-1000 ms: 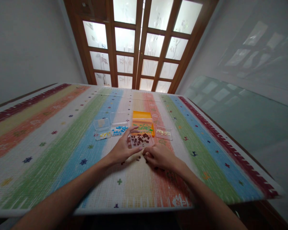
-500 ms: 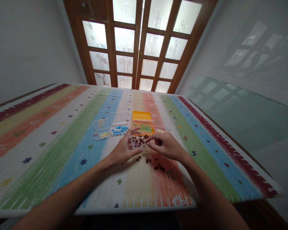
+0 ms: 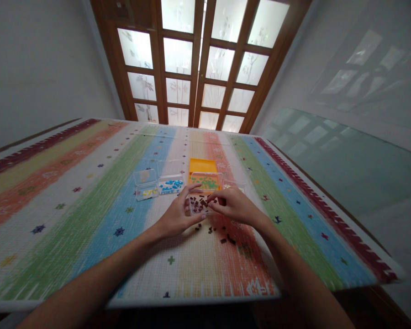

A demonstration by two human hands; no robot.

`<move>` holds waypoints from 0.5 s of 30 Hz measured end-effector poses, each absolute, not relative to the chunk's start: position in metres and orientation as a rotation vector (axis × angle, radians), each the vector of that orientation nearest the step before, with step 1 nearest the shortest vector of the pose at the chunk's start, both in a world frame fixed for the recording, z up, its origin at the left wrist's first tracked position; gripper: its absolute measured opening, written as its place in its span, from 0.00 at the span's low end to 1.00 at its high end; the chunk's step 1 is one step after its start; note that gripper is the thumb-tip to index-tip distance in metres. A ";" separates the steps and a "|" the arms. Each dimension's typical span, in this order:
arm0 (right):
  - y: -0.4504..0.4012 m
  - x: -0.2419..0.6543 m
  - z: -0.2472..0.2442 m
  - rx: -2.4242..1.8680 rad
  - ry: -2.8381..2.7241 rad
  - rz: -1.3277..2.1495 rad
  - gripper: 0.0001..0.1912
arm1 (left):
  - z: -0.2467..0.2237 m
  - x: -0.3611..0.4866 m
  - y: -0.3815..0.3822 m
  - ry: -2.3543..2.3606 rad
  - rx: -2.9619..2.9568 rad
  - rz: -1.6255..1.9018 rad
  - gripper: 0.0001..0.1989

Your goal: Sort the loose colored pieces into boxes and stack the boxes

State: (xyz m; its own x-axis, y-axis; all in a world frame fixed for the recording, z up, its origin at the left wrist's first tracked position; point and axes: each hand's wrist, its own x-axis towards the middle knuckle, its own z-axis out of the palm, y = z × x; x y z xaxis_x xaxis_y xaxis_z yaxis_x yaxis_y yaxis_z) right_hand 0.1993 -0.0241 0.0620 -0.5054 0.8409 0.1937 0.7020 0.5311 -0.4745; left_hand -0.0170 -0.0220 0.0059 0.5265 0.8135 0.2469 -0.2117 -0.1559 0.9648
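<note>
Head view. Clear box (image 3: 206,211) of brown pieces, mid-table—left hand (image 3: 176,217) gripping its left side; right hand (image 3: 236,205), fingertips pinched at its right; whether holding a piece, cannot tell. Risks: left-hand tilt spilling contents; right wrist brushing loose brown bricks (image 3: 230,239). Orientation: opening upward, raised lid (image 3: 208,173) at far side; long axis apparently left-to-right.

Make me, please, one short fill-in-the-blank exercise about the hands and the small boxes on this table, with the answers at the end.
1. The left hand holds, and the right hand is over, a clear box of ____ pieces.
2. Farthest left in the picture, an open box contains ____ pieces.
3. Between that one and the orange box, another container has ____ pieces.

Missing words: brown; yellow; blue.
</note>
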 end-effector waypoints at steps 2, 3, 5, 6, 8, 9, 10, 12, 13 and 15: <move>-0.024 0.200 0.062 -1.277 -2.380 0.457 0.09 | 0.005 -0.017 -0.021 0.561 1.466 0.981 0.38; -0.025 0.201 0.063 -1.285 -2.378 0.450 0.09 | 0.005 -0.017 -0.021 0.566 1.473 0.983 0.38; -0.025 0.202 0.064 -1.298 -2.371 0.445 0.08 | 0.004 -0.018 -0.021 0.569 1.486 0.987 0.37; -0.026 0.203 0.064 -1.298 -2.367 0.446 0.08 | 0.004 -0.018 -0.021 0.569 1.491 0.992 0.37; -0.027 0.204 0.065 -1.286 -2.360 0.450 0.09 | 0.005 -0.018 -0.021 0.583 1.508 0.995 0.37; -0.028 0.205 0.065 -1.277 -2.359 0.453 0.10 | 0.005 -0.018 -0.021 0.595 1.514 0.995 0.37; -0.029 0.205 0.065 -1.267 -2.363 0.455 0.10 | 0.006 -0.018 -0.021 0.604 1.515 0.993 0.37; -0.029 0.206 0.065 -1.246 -2.388 0.457 0.12 | 0.007 -0.017 -0.022 0.609 1.499 0.990 0.37; -0.030 0.207 0.064 -1.236 -2.405 0.456 0.13 | 0.007 -0.017 -0.023 0.603 1.486 0.990 0.37; -0.030 0.208 0.062 -1.217 -2.426 0.451 0.14 | 0.008 -0.017 -0.023 0.591 1.468 0.990 0.37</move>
State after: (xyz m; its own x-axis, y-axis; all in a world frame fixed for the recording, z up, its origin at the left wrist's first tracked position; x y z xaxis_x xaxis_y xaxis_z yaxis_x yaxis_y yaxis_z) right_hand 0.2075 -0.0298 0.0621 -0.5480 0.8131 0.1964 0.6883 0.5718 -0.4464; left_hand -0.0168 -0.0233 0.0078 0.5073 0.8289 0.2358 -0.1853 -0.1623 0.9692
